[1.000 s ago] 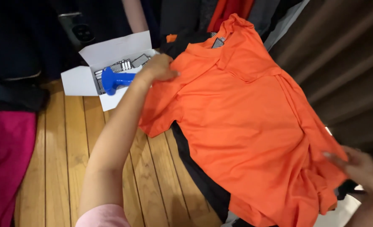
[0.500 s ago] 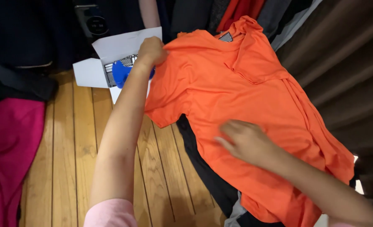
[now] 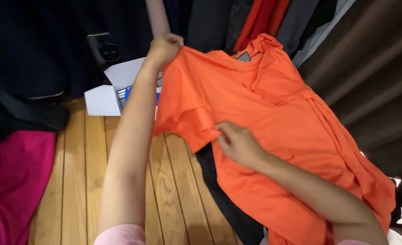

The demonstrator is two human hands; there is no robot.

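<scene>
Here, left to right: a pink cloth (image 3: pixel 15 181) lies at the left edge of the wooden floor (image 3: pixel 83 181), beside an open white cardboard box (image 3: pixel 108 93) with a blue object inside. The left hand (image 3: pixel 164 46), fingers closed in a fist on the far shoulder edge of an orange T-shirt (image 3: pixel 282 131), lifts that corner clear so the fabric hangs taut. The right hand (image 3: pixel 237 144), fingers curled and pinching the sleeve hem, holds the near side. The shirt spreads across the right half of the scene, over a dark garment (image 3: pixel 223 199); more clothes hang beyond.
</scene>
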